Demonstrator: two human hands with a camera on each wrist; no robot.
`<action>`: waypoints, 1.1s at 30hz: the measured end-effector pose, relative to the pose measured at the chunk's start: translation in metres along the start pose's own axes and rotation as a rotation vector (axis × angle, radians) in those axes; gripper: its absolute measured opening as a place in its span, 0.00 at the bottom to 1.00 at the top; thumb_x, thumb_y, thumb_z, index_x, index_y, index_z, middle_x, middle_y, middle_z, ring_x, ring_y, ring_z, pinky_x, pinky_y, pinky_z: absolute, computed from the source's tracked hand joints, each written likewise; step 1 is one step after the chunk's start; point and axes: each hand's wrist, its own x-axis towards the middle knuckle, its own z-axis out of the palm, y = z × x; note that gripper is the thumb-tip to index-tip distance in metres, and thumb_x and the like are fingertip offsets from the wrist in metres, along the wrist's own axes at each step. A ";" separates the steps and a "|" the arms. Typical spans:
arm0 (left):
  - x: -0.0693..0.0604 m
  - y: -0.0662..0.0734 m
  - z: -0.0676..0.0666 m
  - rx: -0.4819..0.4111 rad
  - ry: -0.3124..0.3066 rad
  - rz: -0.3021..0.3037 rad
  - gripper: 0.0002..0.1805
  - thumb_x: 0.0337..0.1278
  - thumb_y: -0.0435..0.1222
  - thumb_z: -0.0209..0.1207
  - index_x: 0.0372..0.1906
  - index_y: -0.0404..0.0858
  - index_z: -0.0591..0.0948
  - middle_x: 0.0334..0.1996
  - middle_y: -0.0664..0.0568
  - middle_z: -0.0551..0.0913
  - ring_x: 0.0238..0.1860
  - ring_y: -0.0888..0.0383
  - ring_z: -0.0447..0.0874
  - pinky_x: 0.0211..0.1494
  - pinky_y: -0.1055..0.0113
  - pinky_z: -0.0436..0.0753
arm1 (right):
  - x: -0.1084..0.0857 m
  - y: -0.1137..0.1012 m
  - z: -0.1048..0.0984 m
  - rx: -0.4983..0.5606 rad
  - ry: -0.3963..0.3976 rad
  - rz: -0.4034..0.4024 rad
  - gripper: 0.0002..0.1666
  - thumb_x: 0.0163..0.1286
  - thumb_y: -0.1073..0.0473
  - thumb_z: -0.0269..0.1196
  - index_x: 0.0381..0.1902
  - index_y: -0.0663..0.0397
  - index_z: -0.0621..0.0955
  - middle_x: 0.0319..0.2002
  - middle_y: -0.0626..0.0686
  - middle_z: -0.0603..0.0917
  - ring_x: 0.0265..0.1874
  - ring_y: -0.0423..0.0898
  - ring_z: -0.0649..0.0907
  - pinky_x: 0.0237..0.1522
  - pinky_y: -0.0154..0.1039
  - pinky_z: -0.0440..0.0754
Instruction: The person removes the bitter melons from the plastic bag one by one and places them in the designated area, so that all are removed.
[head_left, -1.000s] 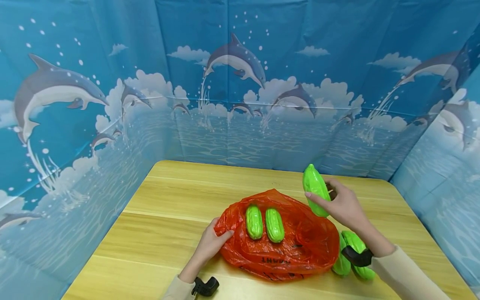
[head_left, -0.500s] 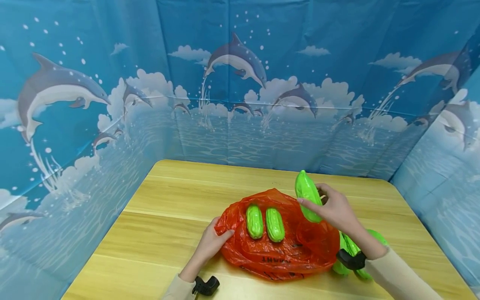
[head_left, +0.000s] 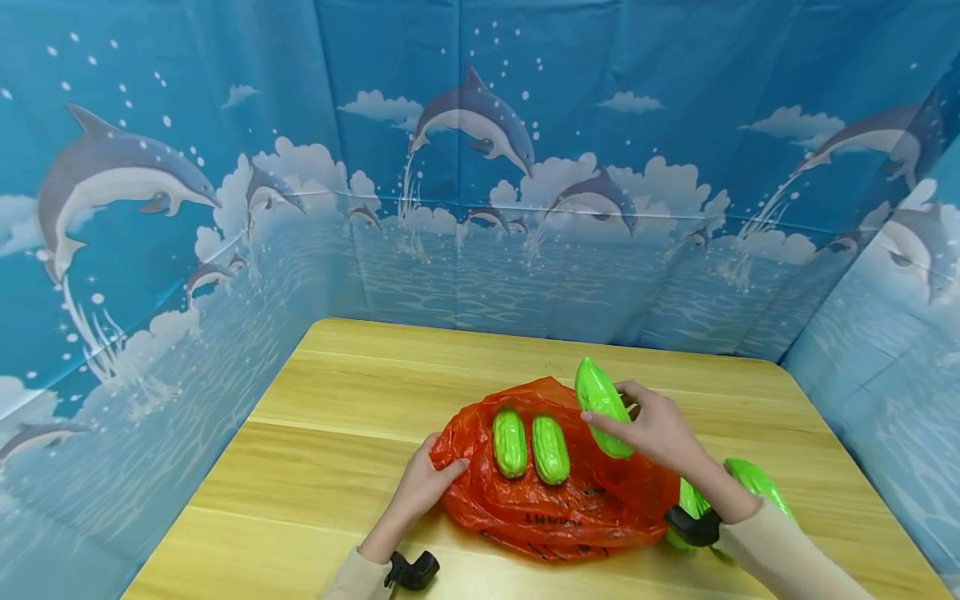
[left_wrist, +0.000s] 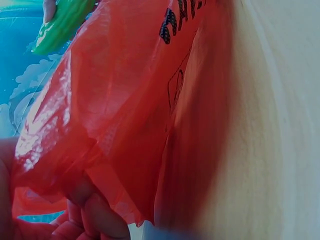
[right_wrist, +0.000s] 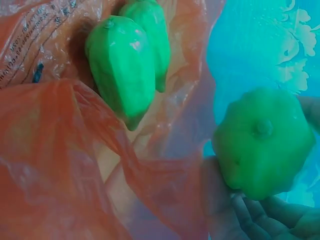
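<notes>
A red plastic bag [head_left: 555, 542] lies spread on the table with its mouth facing up. My left hand [head_left: 427, 483] grips its left rim, and the left wrist view shows curled fingers [left_wrist: 102, 217] at the film. Two green ridged gourds [head_left: 510, 443] lie side by side inside, also visible in the right wrist view. Over the bag's far right rim, my right hand [head_left: 660, 429] holds another green ridged gourd [head_left: 602, 408] between thumb and fingers, its pointed end up. Seen end-on in the right wrist view, that held gourd [right_wrist: 262, 142] hangs apart from the other two.
Several more green ridged gourds [head_left: 759, 485] lie right of the bag, partly covered by my right wrist. The wooden table [head_left: 322, 467] ends at a dolphin-print curtain [head_left: 450, 283] at the back and sides.
My right hand has moved left and a little lower with the gourd, toward the bag's middle. More of the gourds at the right now shows. My left hand and the bag stay put.
</notes>
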 end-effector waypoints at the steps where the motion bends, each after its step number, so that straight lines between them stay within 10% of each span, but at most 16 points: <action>1: 0.000 0.000 0.000 0.001 0.001 0.000 0.23 0.57 0.30 0.60 0.56 0.24 0.69 0.46 0.38 0.79 0.44 0.48 0.80 0.49 0.57 0.79 | 0.000 0.000 0.001 -0.003 -0.006 -0.001 0.42 0.58 0.35 0.65 0.57 0.62 0.74 0.34 0.51 0.81 0.32 0.46 0.79 0.26 0.39 0.77; 33: 0.000 0.000 0.000 0.008 -0.008 0.011 0.24 0.57 0.30 0.60 0.56 0.23 0.68 0.46 0.37 0.78 0.44 0.47 0.80 0.48 0.56 0.80 | 0.000 0.006 0.032 -0.058 -0.161 0.081 0.47 0.56 0.32 0.64 0.56 0.68 0.73 0.24 0.51 0.79 0.19 0.43 0.75 0.20 0.40 0.72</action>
